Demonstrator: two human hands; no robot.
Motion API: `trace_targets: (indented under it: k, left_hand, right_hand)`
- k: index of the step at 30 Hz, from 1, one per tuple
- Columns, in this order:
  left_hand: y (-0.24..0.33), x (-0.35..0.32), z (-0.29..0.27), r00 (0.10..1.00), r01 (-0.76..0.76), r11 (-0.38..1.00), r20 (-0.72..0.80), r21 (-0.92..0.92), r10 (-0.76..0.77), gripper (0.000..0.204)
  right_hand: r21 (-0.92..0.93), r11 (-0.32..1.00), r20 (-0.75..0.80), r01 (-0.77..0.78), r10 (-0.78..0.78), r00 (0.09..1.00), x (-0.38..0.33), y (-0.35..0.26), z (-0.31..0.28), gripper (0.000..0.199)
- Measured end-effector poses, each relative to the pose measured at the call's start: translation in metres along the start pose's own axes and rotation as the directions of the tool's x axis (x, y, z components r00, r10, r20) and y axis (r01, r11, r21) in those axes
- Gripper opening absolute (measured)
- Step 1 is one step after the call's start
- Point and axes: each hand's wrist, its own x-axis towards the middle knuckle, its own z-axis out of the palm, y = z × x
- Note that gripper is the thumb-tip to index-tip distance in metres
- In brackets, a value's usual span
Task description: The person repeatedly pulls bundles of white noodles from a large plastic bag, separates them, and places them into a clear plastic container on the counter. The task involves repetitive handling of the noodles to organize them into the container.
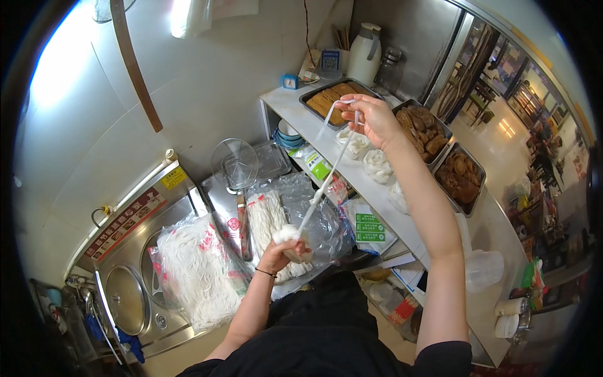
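Note:
My left hand (281,256) is closed around a bunch of white noodles (286,234), just above an open plastic bag. Raised over the counter, my right hand (373,120) pinches a noodle strand (321,190) that stretches taut down to my left hand. More loose noodles (267,212) lie on the open clear bag (322,217) below. To the left, a large plastic bag (204,270) full of white noodles rests on the steel surface. Coiled noodle portions (377,166) sit on the white counter (326,146) beneath my right forearm.
A long-handled strainer (235,163) lies behind the noodles. Trays on the counter hold flat brown slabs (336,100) and brown food pieces (419,129). A white jug (365,56) stands at the back. A round pot lid (125,300) is at left; a clear plastic container (483,270) at right.

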Motion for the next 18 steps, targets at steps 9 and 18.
trace_targets:
  k: [9, 18]
  left_hand:
    - [0.018, -0.006, -0.013, 0.997, -0.067, 0.992, 0.016, -0.107, 0.069, 0.017]
    - [0.032, -0.005, 0.001, 0.980, -0.201, 0.975, -0.023, -0.096, 0.200, 0.014]
  right_hand:
    - [0.203, 0.979, -0.171, 0.009, 0.026, 0.985, 0.011, 0.043, -0.015, 0.025]
    - [-0.417, 0.894, 0.404, 0.163, 0.022, 0.914, -0.015, 0.106, 0.009, 0.024]
